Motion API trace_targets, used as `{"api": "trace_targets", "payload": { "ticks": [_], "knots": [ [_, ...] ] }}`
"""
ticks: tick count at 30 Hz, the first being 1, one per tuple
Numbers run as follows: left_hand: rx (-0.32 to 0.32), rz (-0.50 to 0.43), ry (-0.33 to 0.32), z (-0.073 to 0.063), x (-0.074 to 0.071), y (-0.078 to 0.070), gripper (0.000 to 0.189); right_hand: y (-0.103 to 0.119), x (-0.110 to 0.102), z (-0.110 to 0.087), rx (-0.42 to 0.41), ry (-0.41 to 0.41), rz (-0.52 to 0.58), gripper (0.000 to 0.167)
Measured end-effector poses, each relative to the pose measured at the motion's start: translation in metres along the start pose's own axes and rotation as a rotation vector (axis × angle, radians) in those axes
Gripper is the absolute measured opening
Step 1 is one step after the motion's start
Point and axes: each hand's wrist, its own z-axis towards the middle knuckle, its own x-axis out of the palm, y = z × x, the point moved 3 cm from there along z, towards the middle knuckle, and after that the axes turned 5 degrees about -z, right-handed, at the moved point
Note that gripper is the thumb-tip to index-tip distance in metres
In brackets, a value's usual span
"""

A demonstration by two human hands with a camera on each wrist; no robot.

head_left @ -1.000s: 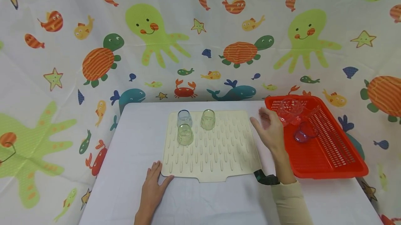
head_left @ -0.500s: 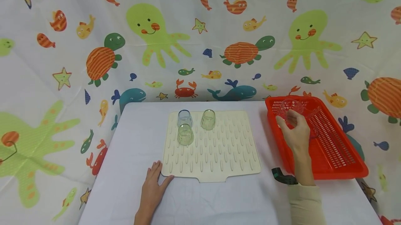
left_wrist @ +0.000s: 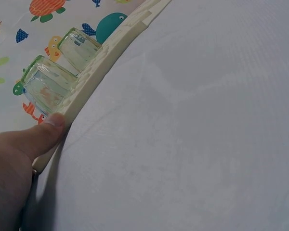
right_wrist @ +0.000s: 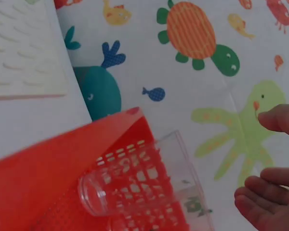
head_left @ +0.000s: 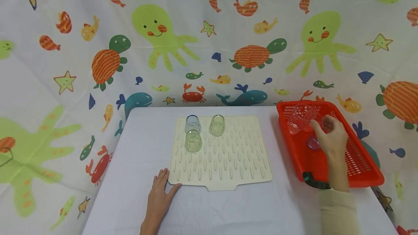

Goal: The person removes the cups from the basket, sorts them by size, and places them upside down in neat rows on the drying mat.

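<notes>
My left hand [head_left: 159, 191] rests at the near left corner of a cream ridged draining board [head_left: 235, 162], thumb [left_wrist: 53, 120] on its front edge. Upside down on the board's left part stand a blue-tinted glass [head_left: 192, 121], a green-tinted glass [head_left: 194, 141] in front of it and another green-tinted glass [head_left: 217, 126] beside them. Over the red basket [head_left: 310, 166] hovers my right hand [head_left: 333, 138], fingers loosely bent and thumb apart, holding nothing. Below and left of it lie a purple-tinted glass [head_left: 312, 142], partly hidden by the hand, and clear glassware [head_left: 298, 118], seen as a clear tumbler [right_wrist: 135, 183] in the right wrist view.
A white cloth [head_left: 140, 140] covers the table. Behind it hangs a curtain [head_left: 202, 57] printed with sea animals. The basket's slotted right wall [head_left: 362, 162] stands near the table's right side.
My right hand has moved right from beside the board, past the basket's left rim, to over its inside. My left hand, the board and the glasses on it have stayed in place.
</notes>
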Motion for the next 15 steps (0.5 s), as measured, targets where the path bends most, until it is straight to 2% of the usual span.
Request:
{"api": "trace_targets", "payload": {
  "ticks": [5,15],
  "knots": [
    [-0.006,0.003,0.008,0.0,0.0,0.0,0.084,-0.017,-0.005,0.011,0.052,0.049,-0.027,0.075],
    [-0.001,0.0,0.004,-0.001,0.001,0.001,0.084,-0.044,-0.009,0.03,0.056,0.111,-0.091,0.083]
  ]
}}
